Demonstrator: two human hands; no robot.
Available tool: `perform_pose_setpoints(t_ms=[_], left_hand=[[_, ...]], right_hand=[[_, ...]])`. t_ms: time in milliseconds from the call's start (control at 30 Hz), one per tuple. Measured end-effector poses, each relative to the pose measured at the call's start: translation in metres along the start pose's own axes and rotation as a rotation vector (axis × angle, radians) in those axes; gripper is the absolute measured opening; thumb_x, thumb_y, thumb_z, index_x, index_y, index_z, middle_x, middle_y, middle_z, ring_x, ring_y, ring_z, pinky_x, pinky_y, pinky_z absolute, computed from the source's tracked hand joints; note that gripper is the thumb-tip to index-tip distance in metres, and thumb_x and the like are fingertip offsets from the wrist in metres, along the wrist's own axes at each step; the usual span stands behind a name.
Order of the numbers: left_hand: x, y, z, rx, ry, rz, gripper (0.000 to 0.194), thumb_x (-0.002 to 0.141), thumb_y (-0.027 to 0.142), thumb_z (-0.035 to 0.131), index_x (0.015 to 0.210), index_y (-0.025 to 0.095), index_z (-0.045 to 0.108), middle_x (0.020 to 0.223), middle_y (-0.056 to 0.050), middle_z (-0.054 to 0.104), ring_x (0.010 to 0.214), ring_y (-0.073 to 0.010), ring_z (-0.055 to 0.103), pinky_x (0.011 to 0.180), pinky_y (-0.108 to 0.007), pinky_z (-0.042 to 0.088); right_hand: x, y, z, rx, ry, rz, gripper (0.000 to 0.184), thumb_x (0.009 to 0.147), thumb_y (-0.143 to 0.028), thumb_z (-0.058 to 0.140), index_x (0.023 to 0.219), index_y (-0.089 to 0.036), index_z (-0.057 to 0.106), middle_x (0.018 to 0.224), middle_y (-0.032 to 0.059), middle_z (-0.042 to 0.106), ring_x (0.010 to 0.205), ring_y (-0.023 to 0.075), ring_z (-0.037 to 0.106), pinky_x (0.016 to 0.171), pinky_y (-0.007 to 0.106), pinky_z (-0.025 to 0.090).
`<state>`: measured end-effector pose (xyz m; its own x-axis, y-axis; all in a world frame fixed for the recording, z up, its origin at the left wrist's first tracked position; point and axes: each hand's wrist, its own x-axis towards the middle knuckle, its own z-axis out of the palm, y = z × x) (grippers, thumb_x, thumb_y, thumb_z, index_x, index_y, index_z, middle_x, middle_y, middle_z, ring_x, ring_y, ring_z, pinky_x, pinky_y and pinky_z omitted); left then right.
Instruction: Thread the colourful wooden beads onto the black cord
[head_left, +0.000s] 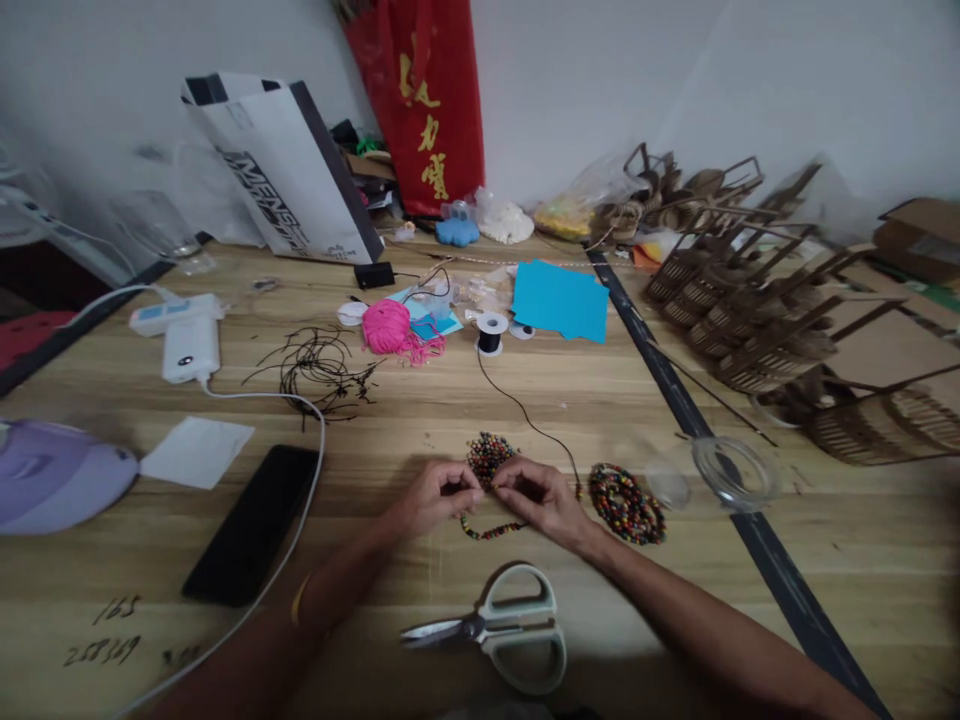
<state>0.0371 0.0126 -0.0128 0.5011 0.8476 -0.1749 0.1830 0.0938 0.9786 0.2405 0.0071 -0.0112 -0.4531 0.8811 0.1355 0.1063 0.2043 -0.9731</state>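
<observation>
Near the middle of the table, my left hand point(441, 492) is closed in a pinch at the end of a beaded string point(491, 533), whose multicoloured beads hang in a shallow curve below both hands. Facing it, my right hand point(546, 497) pinches what looks like a tiny bead, partly hidden by the fingertips. A pile of loose beads point(489, 453) lies just beyond the fingers. Black cord point(525, 410) runs from a spool point(490, 334) down to the right hand's far side, with a few beads on it. Right of that hand lies a coiled bead strand point(628, 503).
Scissors point(517, 628) lie nearest me. Left are a phone point(251, 525), a white cable point(319, 450) and cut black cords point(315, 370). Pink yarn point(387, 327) and blue sheets point(561, 300) sit farther back. Clear round containers point(735, 472) and small woven baskets point(750, 330) stand right.
</observation>
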Motion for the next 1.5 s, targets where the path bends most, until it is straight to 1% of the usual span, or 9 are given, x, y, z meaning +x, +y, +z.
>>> perform_pose_setpoints(t_ms=[233,333,467,600,900,1000,1233,1367,1500], left_hand=[[-0.0001,0.0043,0.0001,-0.007,0.014,-0.053,0.024,0.071,0.033,0.067,0.076,0.01,0.064,0.059,0.0,0.059,0.052,-0.0091,0.052,0.052,-0.019,0.042],[-0.0002,0.0036,0.0002,-0.002,0.026,-0.072,0.026,0.072,0.035,0.067,0.08,0.011,0.065,0.061,-0.001,0.06,0.054,-0.01,0.053,0.053,-0.02,0.043],[0.0007,0.0018,0.0004,0.025,0.034,-0.057,0.028,0.072,0.037,0.067,0.078,0.011,0.066,0.06,-0.001,0.06,0.054,-0.0096,0.052,0.052,-0.02,0.042],[0.0017,0.0031,0.0007,0.02,0.032,-0.099,0.034,0.07,0.042,0.069,0.077,0.01,0.066,0.059,-0.001,0.059,0.051,-0.0091,0.051,0.051,-0.019,0.04],[0.0026,0.0041,0.0012,0.059,0.019,-0.058,0.036,0.07,0.046,0.068,0.069,0.01,0.064,0.056,-0.001,0.058,0.052,-0.0092,0.049,0.051,-0.019,0.038],[0.0025,0.0027,0.0012,0.082,0.014,-0.046,0.034,0.072,0.045,0.067,0.069,0.011,0.064,0.057,-0.001,0.058,0.052,-0.0094,0.049,0.052,-0.02,0.038],[-0.0009,0.0014,0.0051,0.175,0.057,-0.007,0.025,0.076,0.036,0.063,0.071,0.012,0.064,0.06,-0.002,0.06,0.056,-0.0104,0.05,0.055,-0.02,0.037],[-0.002,0.0019,0.0074,0.235,0.087,0.019,0.022,0.076,0.033,0.062,0.07,0.012,0.065,0.062,-0.002,0.061,0.057,-0.0106,0.05,0.055,-0.02,0.037],[-0.0017,0.0021,0.0071,0.251,0.093,0.031,0.018,0.076,0.03,0.062,0.071,0.013,0.065,0.065,-0.002,0.061,0.061,-0.0114,0.051,0.058,-0.021,0.038]], right_hand=[[0.0015,0.0035,-0.0002,-0.001,0.0,-0.002,0.022,0.086,-0.037,0.058,0.083,-0.015,0.062,0.071,0.0023,0.056,0.067,0.0131,0.049,0.06,0.024,0.039],[0.0015,0.0045,-0.0001,0.025,-0.01,0.012,0.021,0.085,-0.035,0.058,0.084,-0.015,0.062,0.069,0.0008,0.053,0.063,0.0116,0.047,0.057,0.022,0.037],[0.0014,0.0046,0.0002,0.053,-0.016,0.026,0.021,0.084,-0.035,0.058,0.084,-0.014,0.061,0.067,0.0,0.052,0.061,0.011,0.045,0.055,0.022,0.036],[0.0016,0.003,-0.0003,0.029,-0.03,0.003,0.019,0.085,-0.032,0.058,0.085,-0.014,0.062,0.069,0.0008,0.053,0.061,0.0112,0.046,0.056,0.022,0.037],[0.0014,0.0018,-0.001,-0.032,-0.046,-0.024,0.013,0.084,-0.025,0.057,0.084,-0.013,0.063,0.069,0.0009,0.054,0.062,0.0113,0.048,0.055,0.021,0.038],[0.001,0.0023,-0.0012,-0.039,-0.046,-0.019,0.011,0.084,-0.024,0.058,0.085,-0.014,0.063,0.067,-0.0006,0.053,0.06,0.0107,0.048,0.054,0.021,0.038],[0.0,0.0048,-0.0007,-0.021,-0.051,0.008,0.01,0.083,-0.025,0.059,0.082,-0.015,0.06,0.065,-0.0015,0.052,0.059,0.0097,0.046,0.052,0.019,0.036],[0.0001,0.0065,-0.0007,-0.002,-0.05,0.008,0.011,0.083,-0.025,0.059,0.08,-0.015,0.059,0.068,-0.0001,0.054,0.06,0.0105,0.048,0.053,0.02,0.037],[0.0006,0.0064,-0.0019,-0.027,-0.058,-0.007,0.013,0.084,-0.027,0.058,0.079,-0.015,0.059,0.073,0.0026,0.057,0.066,0.0131,0.052,0.058,0.022,0.04]])
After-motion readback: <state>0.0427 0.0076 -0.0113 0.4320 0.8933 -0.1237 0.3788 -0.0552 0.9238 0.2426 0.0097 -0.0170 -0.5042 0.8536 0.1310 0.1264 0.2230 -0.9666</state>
